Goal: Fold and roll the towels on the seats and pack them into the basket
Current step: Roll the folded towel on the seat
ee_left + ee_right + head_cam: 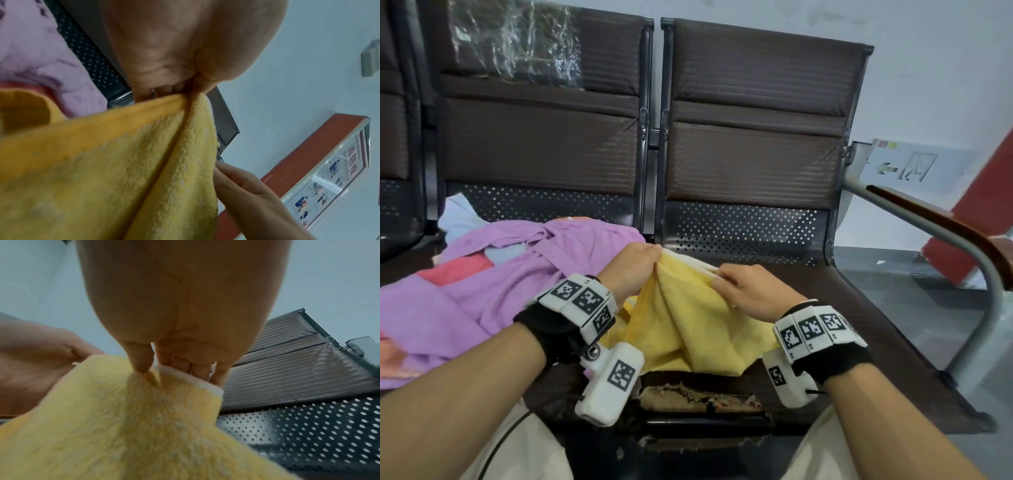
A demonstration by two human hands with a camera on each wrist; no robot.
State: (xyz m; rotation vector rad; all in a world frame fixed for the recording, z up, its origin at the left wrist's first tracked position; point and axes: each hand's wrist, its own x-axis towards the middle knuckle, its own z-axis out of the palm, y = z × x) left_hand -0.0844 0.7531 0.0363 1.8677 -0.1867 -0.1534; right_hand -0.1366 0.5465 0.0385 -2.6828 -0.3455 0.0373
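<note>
A yellow towel (688, 325) with a white edge hangs in folds over the front of the right-hand seat (859, 325), held up by both hands. My left hand (635, 263) pinches its top edge at the left, seen close in the left wrist view as the towel (123, 162) bunches under the fingers. My right hand (743, 291) pinches the same edge a little to the right; the right wrist view shows thumb and fingers (141, 360) clamped on the towel (133, 418) at its white hem. No basket is in view.
A heap of purple (493, 284), red and pale blue towels covers the left seat. The dark chair backs (756, 120) stand behind. A metal armrest with a wooden top (945, 222) rises at the right. The seat's front edge is torn (702, 399).
</note>
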